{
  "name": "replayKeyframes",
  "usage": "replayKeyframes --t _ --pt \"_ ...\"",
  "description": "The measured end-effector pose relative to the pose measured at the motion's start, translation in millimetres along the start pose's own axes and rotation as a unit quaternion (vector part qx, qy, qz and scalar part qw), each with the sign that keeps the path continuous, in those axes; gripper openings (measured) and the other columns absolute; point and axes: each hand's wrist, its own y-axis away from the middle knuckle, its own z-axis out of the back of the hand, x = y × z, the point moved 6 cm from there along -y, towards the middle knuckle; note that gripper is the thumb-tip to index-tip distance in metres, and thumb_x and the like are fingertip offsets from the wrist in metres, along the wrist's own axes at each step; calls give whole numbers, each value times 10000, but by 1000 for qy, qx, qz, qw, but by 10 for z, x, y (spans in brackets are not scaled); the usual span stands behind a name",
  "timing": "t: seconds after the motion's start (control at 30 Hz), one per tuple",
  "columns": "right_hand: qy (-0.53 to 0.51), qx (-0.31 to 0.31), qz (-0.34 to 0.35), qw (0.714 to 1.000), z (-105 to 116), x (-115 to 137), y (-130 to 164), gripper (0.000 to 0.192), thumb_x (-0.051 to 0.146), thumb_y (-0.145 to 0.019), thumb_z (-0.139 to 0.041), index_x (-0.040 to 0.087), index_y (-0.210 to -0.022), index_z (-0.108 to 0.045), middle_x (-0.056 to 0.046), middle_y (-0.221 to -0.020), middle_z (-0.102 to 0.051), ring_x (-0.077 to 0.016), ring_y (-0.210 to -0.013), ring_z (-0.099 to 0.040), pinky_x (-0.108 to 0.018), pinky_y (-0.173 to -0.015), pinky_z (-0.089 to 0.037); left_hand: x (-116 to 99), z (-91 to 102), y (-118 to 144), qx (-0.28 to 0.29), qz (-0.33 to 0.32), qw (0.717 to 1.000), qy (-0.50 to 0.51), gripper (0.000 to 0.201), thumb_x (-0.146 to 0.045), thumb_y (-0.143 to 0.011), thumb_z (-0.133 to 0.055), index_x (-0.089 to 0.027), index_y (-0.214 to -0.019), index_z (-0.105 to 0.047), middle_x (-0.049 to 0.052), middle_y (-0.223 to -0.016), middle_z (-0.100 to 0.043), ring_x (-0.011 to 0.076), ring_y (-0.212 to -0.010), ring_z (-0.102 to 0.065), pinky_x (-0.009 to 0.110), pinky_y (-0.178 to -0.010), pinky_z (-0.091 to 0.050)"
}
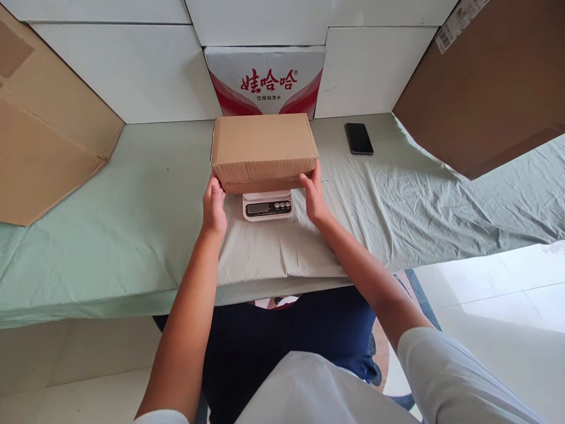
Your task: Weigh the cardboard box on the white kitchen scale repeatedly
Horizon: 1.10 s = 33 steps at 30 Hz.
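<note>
A closed brown cardboard box sits on or just above a small white digital scale; I cannot tell whether its underside touches the platform. My left hand grips the box at its near left corner, thumb up and the other fingers partly hidden behind the edge. At the near right corner my right hand holds it, thumb on the front face and fingers along the side. The scale's dark display and several buttons face me, while the box hides most of its platform. No reading can be made out on the display.
A black phone lies on the green cloth to the right. Behind the box stands a white and red carton against white panels. Large cardboard pieces lean at the left and right.
</note>
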Motion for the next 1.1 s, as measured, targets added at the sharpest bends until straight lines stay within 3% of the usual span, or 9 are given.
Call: replayKeyframes --t 0.27,0.4,0.53,0.67,0.8,0.9,1.1 --pt "-5 0 -5 1000 -6 4 0 1064 919 -865 -595 441 -1754 -257 -12 -1901 -353 -348 -1779 -318 -596 -1541 -230 10 17 0 13 6 1000 -1 994 -1022 -879 -576 -344 -1596 -693 92 -1740 -635 364 -1737 -463 499 -1442 -385" --pt "-4 3 -2 1000 0 7 -5 1062 914 -868 -606 420 -1749 -277 -26 -1900 -359 -356 -1773 -332 -597 -1541 -230 -9 12 1 9 -3 1000 7 997 -1025 -876 -574 -322 -1570 -709 112 -1727 -650 362 -1713 -499 496 -1414 -423" --pt "-8 12 6 1000 4 -13 -9 1062 911 -875 -611 418 -1753 -274 -20 -1912 -348 -356 -1774 -338 -605 -1536 -232 9 9 3 9 7 1000 3 1044 -1042 -855 -577 -313 -1594 -682 134 -1759 -610 374 -1735 -463 522 -1437 -372" --pt "-3 6 4 1000 54 -104 -47 1110 941 -861 -595 449 -1780 -212 26 -1966 -218 -364 -1846 -176 -647 -1540 -164 19 57 -18 2 3 1000 4 1050 -1049 -843 -582 -338 -1611 -670 103 -1793 -579 369 -1767 -409 514 -1452 -346" --pt "-16 -44 10 999 167 -180 -89 1108 949 -856 -579 535 -1781 -132 111 -1992 -63 -360 -1887 49 -712 -1522 -85 45 184 -74 -25 -15 999 21 1033 -1040 -881 -534 -370 -1663 -617 43 -1894 -440 337 -1826 -275 503 -1497 -245" --pt "-35 -81 18 996 235 -205 -102 1040 920 -891 -549 554 -1776 -143 120 -1990 -59 -349 -1892 25 -714 -1514 -107 92 267 -121 -39 -20 999 27 1029 -1037 -894 -509 -378 -1679 -595 26 -1924 -377 312 -1837 -240 481 -1504 -241" --pt "-79 -124 1 989 295 -285 -151 950 867 -911 -547 512 -1747 -269 77 -1968 -184 -340 -1885 -106 -710 -1507 -150 197 289 -194 -42 -3 999 21 1091 -1095 -814 -527 -377 -1627 -646 17 -1905 -416 317 -1828 -269 461 -1496 -272"
